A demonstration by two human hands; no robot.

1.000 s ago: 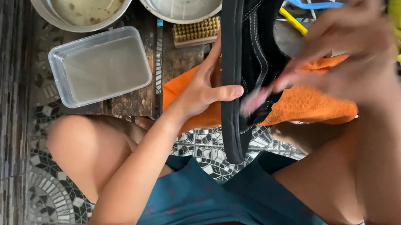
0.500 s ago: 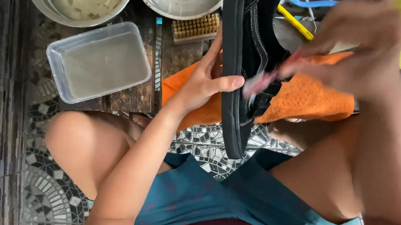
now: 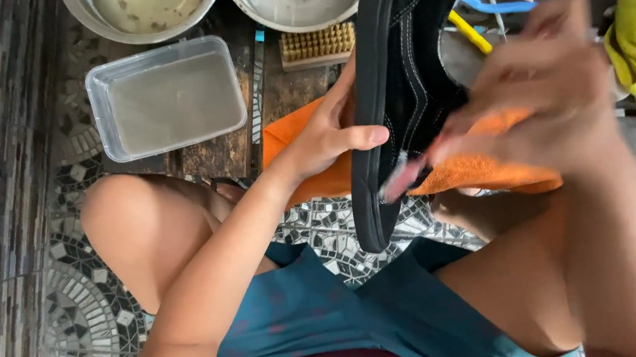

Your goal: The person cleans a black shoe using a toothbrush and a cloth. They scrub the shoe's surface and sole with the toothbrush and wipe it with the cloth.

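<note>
Between the knees, black shoe (image 3: 404, 97) stands lengthwise — left hand (image 3: 329, 133) clasps its sole, blurred right hand (image 3: 555, 88) pinches a small brush (image 3: 402, 179) at its side.

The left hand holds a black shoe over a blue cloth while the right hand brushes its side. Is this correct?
Not quite. In the head view the cloth is orange, not blue. The left hand does hold the black shoe over it, and the right hand brushes its side.
</note>
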